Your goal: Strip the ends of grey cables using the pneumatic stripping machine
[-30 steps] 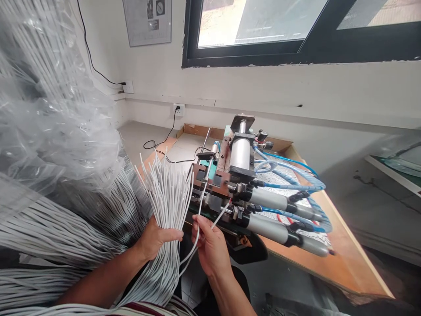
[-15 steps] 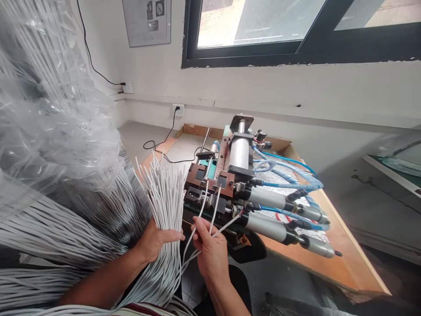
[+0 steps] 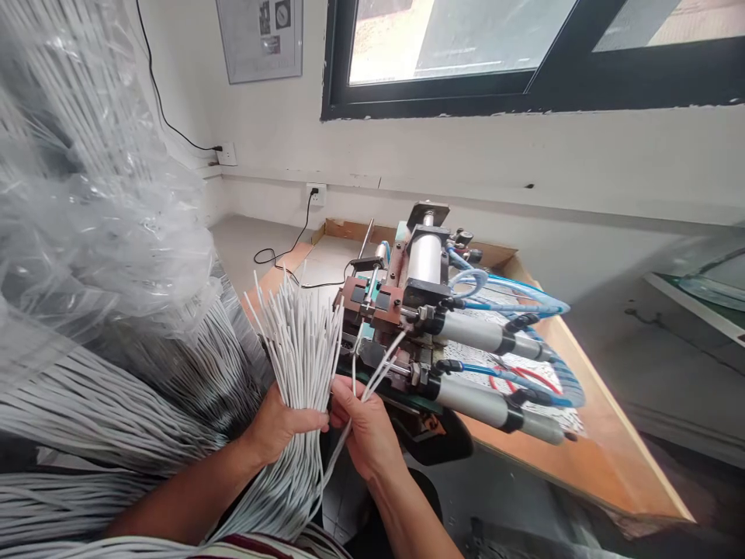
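Observation:
A thick bundle of light grey cables point(image 3: 299, 349) stands with its cut ends upward, and my left hand point(image 3: 279, 427) is wrapped round it with the thumb across the front. Close to its right, my right hand point(image 3: 364, 431) pinches a few single cables point(image 3: 381, 371) between thumb and fingers. One of these runs up to the brown clamp block point(image 3: 372, 301) of a pneumatic wire-stripping machine point(image 3: 427, 264); whether its tip is inside is hidden. The others slant up to the right, their ends in front of the machine. My right fingertips are partly hidden behind the cables.
More grey cables point(image 3: 116, 396) lie heaped on the left, partly under clear plastic wrap point(image 3: 105, 248). Air cylinders point(image 3: 483, 400) and blue hoses point(image 3: 524, 299) reach right from the machine across the wooden bench point(image 3: 617, 466). A black cord point(image 3: 303, 225) runs to a wall socket.
My right hand has moved slightly left, nearer the bundle, and the single cables have shifted with it. Machine parts have moved: the clamp block sits differently and the cylinders' right-hand ends have drawn inward.

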`<state>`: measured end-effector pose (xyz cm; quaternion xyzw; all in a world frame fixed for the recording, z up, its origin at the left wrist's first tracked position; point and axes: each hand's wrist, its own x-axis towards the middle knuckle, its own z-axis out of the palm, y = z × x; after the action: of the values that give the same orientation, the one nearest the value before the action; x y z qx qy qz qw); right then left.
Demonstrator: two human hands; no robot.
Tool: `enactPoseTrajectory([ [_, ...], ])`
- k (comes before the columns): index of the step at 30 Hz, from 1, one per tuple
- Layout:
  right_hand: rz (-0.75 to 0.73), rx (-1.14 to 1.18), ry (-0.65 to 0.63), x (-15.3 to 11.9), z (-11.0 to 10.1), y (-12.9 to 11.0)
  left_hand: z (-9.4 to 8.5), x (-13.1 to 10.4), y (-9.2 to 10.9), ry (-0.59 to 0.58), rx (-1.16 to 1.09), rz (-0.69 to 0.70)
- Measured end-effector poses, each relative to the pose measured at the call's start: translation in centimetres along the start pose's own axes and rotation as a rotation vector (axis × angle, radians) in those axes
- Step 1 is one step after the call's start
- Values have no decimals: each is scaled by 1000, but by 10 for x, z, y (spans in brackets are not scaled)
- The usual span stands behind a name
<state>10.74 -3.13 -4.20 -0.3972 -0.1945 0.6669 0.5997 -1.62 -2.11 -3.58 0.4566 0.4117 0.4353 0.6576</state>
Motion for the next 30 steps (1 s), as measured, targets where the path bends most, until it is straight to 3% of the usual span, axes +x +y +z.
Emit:
enactPoseTrajectory([
  [5,-139,-21,141,-7,-2,6,0,0,3,6,0,13],
  [10,-134,-6,220,-10,-9,6,-2,0,4,64,-108,-70],
  [18,-43,45,198,-1,-5,-5,-1,3,3,55,-161,-36],
  [23,-11,-27,7,1,-3,0,-2,2,-1,49,-93,20],
  [25,-48,-71,-10,-2,-2,4,-1,2,-1,37,-65,32],
  [30,-141,-29,188,-8,-1,5,0,3,4,62,-77,43],
])
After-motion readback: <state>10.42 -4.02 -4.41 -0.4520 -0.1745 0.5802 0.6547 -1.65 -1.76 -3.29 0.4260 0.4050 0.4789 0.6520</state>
